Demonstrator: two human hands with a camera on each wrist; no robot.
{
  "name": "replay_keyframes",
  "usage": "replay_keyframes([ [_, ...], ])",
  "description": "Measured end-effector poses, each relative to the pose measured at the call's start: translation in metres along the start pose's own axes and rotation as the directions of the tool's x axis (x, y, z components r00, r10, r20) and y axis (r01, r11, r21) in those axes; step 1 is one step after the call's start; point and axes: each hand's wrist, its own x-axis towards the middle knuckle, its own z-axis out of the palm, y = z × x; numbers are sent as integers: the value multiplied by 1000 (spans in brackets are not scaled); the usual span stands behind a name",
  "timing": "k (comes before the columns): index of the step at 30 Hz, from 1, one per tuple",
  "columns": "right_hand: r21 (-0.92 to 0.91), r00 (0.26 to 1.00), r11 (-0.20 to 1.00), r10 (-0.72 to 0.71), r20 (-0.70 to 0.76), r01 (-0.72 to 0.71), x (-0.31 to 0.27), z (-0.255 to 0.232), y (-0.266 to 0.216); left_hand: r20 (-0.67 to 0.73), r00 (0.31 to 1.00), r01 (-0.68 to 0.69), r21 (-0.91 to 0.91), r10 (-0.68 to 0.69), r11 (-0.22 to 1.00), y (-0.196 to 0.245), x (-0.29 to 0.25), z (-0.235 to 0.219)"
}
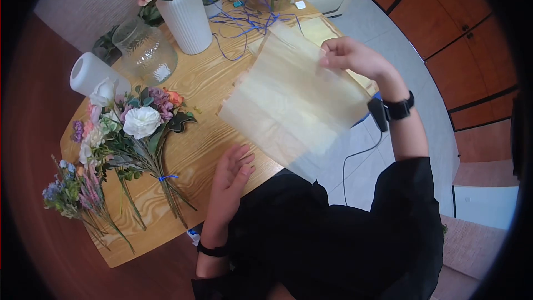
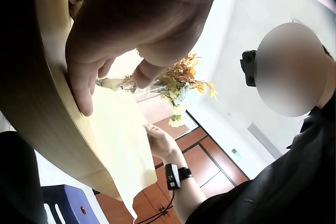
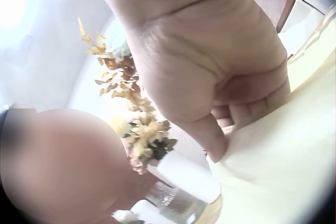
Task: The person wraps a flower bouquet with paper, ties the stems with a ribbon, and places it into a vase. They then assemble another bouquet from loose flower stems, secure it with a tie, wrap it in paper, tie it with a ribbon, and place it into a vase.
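A thin, translucent cream sheet of wrapping paper (image 1: 294,94) slopes across the table's right side and overhangs its front edge. My right hand (image 1: 355,58) pinches the sheet by its upper right edge, thumb on top, as the right wrist view shows the thumb (image 3: 212,137) pressed on the paper. Bare of anything, my left hand (image 1: 230,175) hovers by the table's front edge, just off the sheet's lower left side, its fingers loosely bent. More yellowish paper (image 1: 316,30) lies beneath and behind the sheet.
Bunches of artificial flowers (image 1: 141,122) lie at the table's left, one tied with blue ribbon. White ribbed vase (image 1: 186,19), glass vase (image 1: 147,55) and a tipped white vase (image 1: 91,75) stand or lie behind. Tangled blue ribbon (image 1: 244,22) spreads at the back. A blue stool (image 2: 68,205) is below.
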Motion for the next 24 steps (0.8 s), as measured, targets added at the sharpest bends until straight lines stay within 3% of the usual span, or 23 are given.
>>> replay_keyframes([
  [1,165,994,984,-87,69,75,-14,4,-16,-6,1000,-3,-3,3,1000,0,1,0],
  [2,161,993,984,-89,74,76,-25,10,-28,-37,999,-9,-35,8,999,-1,3,1],
  [4,284,974,932,-223,-46,227,-39,21,-46,-76,997,-23,-68,18,997,0,7,4],
  [6,344,965,904,-263,-20,254,-46,21,-44,-81,997,-27,-156,15,987,2,11,10],
  [8,611,908,716,-418,-12,337,-53,25,-45,-51,999,-30,-237,18,971,3,12,16],
  [9,614,908,717,-420,2,330,-53,28,-43,-10,1000,-29,-314,28,949,3,13,17],
  [10,672,897,641,-435,-82,372,-52,32,-41,-24,999,-34,-319,28,947,2,16,19],
  [11,719,883,559,-440,-166,413,-50,34,-39,74,997,18,-442,17,897,0,19,20],
  [12,721,883,561,-442,-154,407,-49,34,-34,174,985,81,-551,20,831,-3,20,20],
  [16,734,918,575,-354,-176,362,-43,38,-17,90,992,123,-644,-84,755,-11,16,18],
  [18,725,938,604,-290,-188,332,-44,44,-5,-108,994,-51,-495,-3,867,5,8,11],
  [19,684,950,659,-246,-195,311,-43,46,2,-104,994,-41,-499,-13,866,11,4,8],
  [21,569,959,779,-145,-245,263,-43,54,4,-349,934,-156,-185,84,970,19,-2,-3],
  [22,575,960,776,-139,-244,259,-42,58,6,-348,934,-148,-182,77,972,19,-6,-11],
  [24,452,951,857,-124,-284,247,-41,67,9,-388,909,-112,121,151,986,17,-12,-21],
])
